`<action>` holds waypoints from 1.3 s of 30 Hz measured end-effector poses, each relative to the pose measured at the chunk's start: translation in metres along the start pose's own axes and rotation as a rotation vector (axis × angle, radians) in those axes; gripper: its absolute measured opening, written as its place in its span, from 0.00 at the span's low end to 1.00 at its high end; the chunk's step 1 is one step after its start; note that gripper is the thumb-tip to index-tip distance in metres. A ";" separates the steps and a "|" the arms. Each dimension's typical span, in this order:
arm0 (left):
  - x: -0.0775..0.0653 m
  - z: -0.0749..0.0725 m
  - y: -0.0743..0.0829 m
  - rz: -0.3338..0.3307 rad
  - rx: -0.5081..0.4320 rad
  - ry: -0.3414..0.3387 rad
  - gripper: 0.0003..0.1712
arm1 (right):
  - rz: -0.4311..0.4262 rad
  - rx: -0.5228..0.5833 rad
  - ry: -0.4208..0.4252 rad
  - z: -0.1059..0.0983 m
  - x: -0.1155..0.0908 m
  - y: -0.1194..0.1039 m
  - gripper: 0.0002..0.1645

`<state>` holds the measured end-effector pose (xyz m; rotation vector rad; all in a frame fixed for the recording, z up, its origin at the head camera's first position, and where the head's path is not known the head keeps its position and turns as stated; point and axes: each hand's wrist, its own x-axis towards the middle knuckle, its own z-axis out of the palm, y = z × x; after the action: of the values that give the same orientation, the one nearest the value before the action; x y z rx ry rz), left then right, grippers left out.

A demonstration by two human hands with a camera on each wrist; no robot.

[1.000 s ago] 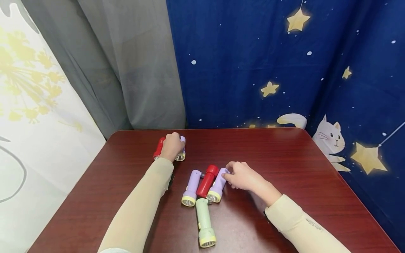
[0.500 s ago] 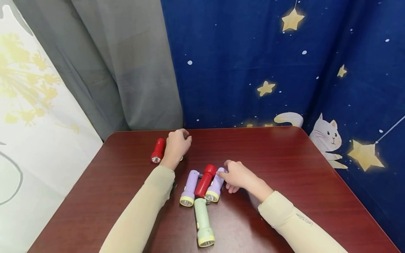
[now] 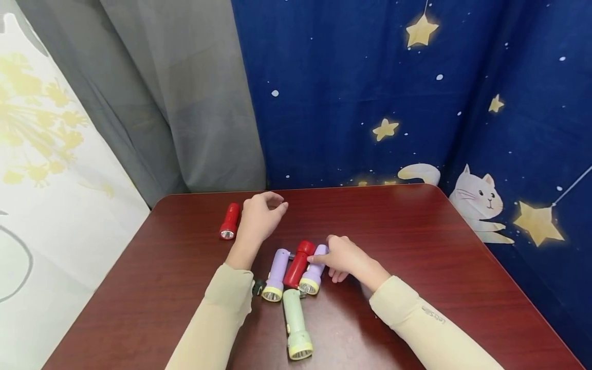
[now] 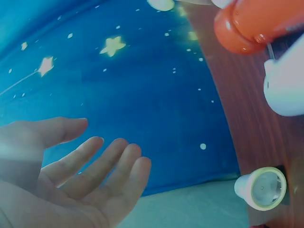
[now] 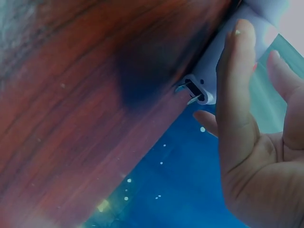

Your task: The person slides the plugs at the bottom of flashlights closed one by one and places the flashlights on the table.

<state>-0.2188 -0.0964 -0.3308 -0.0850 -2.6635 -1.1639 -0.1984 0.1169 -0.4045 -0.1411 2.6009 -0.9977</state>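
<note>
My left hand (image 3: 262,217) hovers over the back left of the table, fingers spread and loosely bent, holding nothing; the left wrist view shows the same bare palm. Behind it a purple flashlight (image 4: 244,187) with a pale yellow lens rim lies on the table, hidden in the head view. My right hand (image 3: 347,257) is at the right-hand purple flashlight (image 3: 313,275), its thumb and fingers extended over the upper end; whether they touch is unclear. Beside that lie a red flashlight (image 3: 298,264) and another purple flashlight (image 3: 278,270). A green flashlight (image 3: 296,321) lies in front.
Another red flashlight (image 3: 230,221) lies at the back left of the dark wooden table (image 3: 407,231). Grey and blue star-patterned curtains (image 3: 324,103) hang right behind the table's back edge. Metal prongs (image 5: 192,99) stick out of the right-hand purple flashlight's end.
My left hand has let go of the back purple flashlight and moved right, its fingers opening. My right hand has shifted slightly left across its purple flashlight. The view has shifted a little.
</note>
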 end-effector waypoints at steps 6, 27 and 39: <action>-0.016 -0.005 -0.003 -0.038 -0.033 -0.007 0.18 | 0.034 0.059 -0.040 0.001 0.005 0.006 0.45; -0.027 0.000 -0.017 -0.051 -0.056 -0.023 0.17 | 0.066 0.185 -0.113 0.003 0.005 0.005 0.41; -0.029 0.002 -0.014 -0.048 -0.068 -0.040 0.16 | 0.038 0.289 -0.176 -0.004 0.003 0.014 0.38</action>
<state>-0.1934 -0.1039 -0.3489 -0.0576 -2.6745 -1.2809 -0.2022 0.1291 -0.4114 -0.1011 2.2662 -1.2728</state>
